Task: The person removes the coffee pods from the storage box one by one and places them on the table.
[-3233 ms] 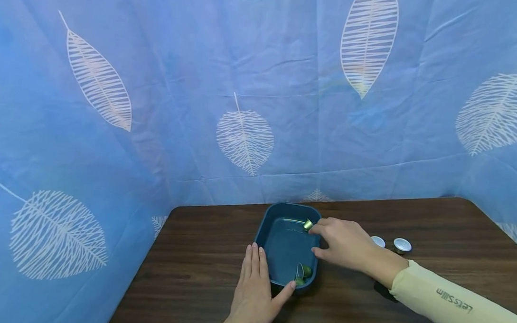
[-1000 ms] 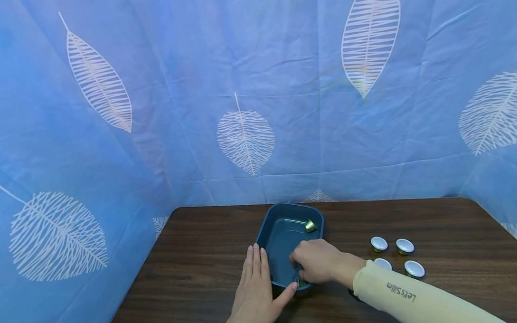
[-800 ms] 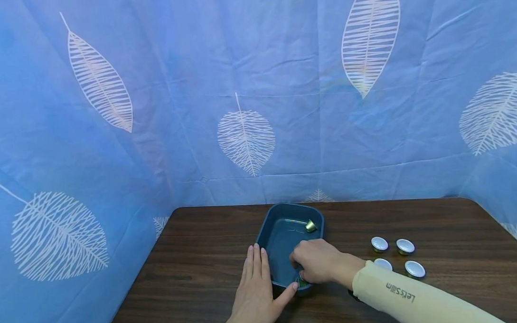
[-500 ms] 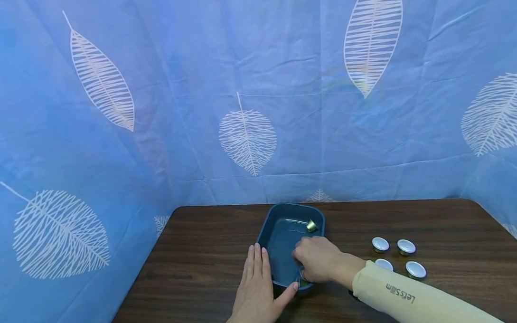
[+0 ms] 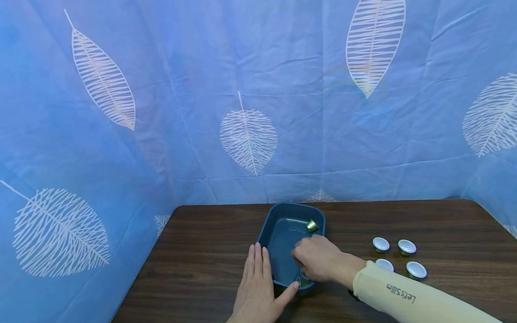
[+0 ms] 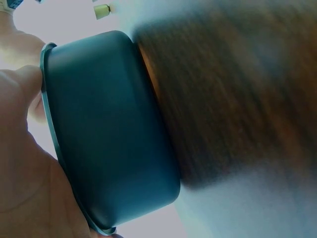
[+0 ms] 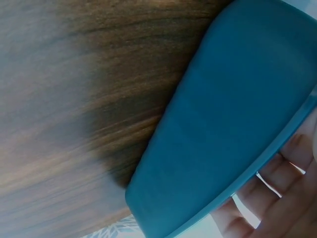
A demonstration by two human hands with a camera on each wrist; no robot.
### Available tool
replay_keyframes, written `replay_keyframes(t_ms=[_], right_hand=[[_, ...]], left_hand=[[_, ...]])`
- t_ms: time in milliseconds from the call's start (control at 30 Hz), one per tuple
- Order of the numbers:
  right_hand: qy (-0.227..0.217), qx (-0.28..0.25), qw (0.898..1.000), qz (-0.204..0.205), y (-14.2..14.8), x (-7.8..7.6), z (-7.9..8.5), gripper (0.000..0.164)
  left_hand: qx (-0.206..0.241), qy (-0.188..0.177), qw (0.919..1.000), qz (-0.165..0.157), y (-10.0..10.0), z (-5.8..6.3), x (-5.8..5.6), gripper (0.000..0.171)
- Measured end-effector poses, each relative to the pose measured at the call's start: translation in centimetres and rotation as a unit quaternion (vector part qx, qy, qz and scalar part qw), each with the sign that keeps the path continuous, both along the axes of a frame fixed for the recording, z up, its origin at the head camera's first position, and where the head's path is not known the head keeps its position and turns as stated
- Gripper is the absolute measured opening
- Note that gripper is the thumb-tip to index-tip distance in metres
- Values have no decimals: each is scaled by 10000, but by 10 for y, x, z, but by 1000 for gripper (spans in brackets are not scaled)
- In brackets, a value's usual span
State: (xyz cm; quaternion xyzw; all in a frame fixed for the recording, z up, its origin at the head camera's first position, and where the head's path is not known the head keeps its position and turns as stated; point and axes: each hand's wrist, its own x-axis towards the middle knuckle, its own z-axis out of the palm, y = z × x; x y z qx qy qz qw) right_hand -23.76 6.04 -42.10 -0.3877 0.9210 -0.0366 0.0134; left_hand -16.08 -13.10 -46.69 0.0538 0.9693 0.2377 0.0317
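Note:
A dark teal rectangular bin (image 5: 262, 230) stands on the table in the head view. My left hand (image 5: 254, 287) rests at its near left corner, fingers straight along the left rim and thumb on the near rim. My right hand (image 5: 317, 258) reaches over the right rim, fingers bent down inside the bin. A green coffee capsule (image 5: 304, 281) shows just below those fingers, in the near right corner. I cannot tell whether they hold a capsule, as the fingertips are hidden. Another gold-green capsule (image 5: 312, 225) lies tipped near the far right corner.
Several coffee capsules with white lids (image 5: 416, 269) stand lids up in a small group on the dark wooden table (image 5: 195, 254), right of the bin. The right sleeve (image 5: 424, 300) partly covers one. A blue leaf-print curtain (image 5: 293, 148) hangs behind and beside the table.
Since the earliest frame my right hand has moved from the far capsule to the near right corner of the bin; lately it has shifted only slightly. My left hand has kept its place.

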Motion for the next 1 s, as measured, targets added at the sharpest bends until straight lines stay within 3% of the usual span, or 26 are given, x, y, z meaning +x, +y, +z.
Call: replay_keyframes(t_ms=[167,367,767,933,1000], right_hand=[[-67,-117,9999,34,2,-2,-1,23],[-310,-468,9984,-15,4,-2,1,11],[-971,-1389,9855,-123,7,-4,3,14],[-847,-1746,9809,-78,10,-6,6,6],[-797,-1838,9797,-45,13,-7,6,13]], left_hand=[[2,1,10000,-40,0,0,-1,115],[-30,-20,10000,-56,-1,0,-1,115],[-31,52,10000,-58,-1,0,-2,118],[-65,204,9997,-105,-1,-1,-1,115],[-72,192,9997,-103,-2,-2,-2,114]])
